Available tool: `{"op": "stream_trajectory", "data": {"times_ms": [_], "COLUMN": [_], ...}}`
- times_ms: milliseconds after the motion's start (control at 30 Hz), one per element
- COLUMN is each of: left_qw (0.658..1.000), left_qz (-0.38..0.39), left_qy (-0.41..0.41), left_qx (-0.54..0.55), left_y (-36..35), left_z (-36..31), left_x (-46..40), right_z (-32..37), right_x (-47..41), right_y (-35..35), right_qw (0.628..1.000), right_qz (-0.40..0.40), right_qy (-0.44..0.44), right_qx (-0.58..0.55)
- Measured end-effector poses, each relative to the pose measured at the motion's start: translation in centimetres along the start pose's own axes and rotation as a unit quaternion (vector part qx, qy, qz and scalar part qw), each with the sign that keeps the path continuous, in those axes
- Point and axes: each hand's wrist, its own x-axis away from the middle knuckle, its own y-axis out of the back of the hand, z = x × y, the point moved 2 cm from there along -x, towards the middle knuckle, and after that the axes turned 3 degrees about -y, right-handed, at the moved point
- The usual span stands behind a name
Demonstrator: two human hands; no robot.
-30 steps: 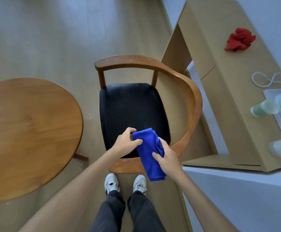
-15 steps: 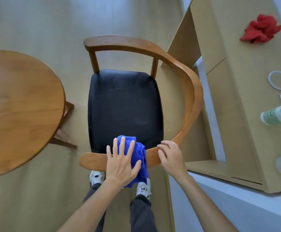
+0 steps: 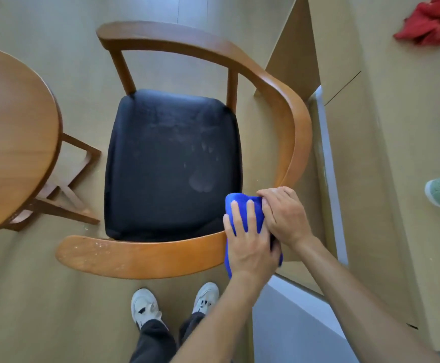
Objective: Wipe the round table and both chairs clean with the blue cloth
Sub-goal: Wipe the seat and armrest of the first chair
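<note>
1. Round table: standing well to the left of both hands, untouched.
2. Chair: its curved wooden rail is passing directly beneath the hands; pale specks are showing on the rail far to their left, and the black seat is lying just beyond the fingertips.
3. Left hand: pressing flat, fingers extended, on the blue cloth.
4. Blue cloth: draping over the rail; seemingly soft, light and prone to bunching, so probably best taken at a folded edge.
5. Right hand: pinching the cloth's right-hand edge with curled fingers.
</note>
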Motion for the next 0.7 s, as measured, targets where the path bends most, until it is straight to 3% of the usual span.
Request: {"op": "stream_trajectory", "data": {"times_ms": [100, 200, 367, 533, 700], "left_qw": [0.999, 0.997, 0.991, 0.994, 0.993], "left_qz": [-0.011, -0.025, -0.067, -0.077, -0.116], "left_qy": [-0.003, -0.061, -0.115, -0.042, -0.011], "left_qx": [-0.051, -0.044, -0.028, -0.060, -0.027], "left_y": [-0.9, -0.4, 2.1, 5.9, 4.7], "left_z": [-0.6, 2.7, 12.5, 22.5, 16.6], "left_x": [-1.0, 0.8, 7.3, 9.9, 7.8], "right_z": [-1.4, -1.8, -0.8, -0.4, 0.1], "right_x": [-0.6, -0.1, 0.8, 0.9, 0.7], "right_y": [-0.1, -1.0, -3.3, -3.7, -3.5], "right_qw": [0.997, 0.987, 0.975, 0.978, 0.975], "right_qz": [-0.004, 0.002, 0.082, 0.082, 0.077], "right_qy": [0.065, 0.112, 0.072, 0.041, 0.047], "right_qx": [0.042, 0.119, 0.192, 0.188, 0.203]}}
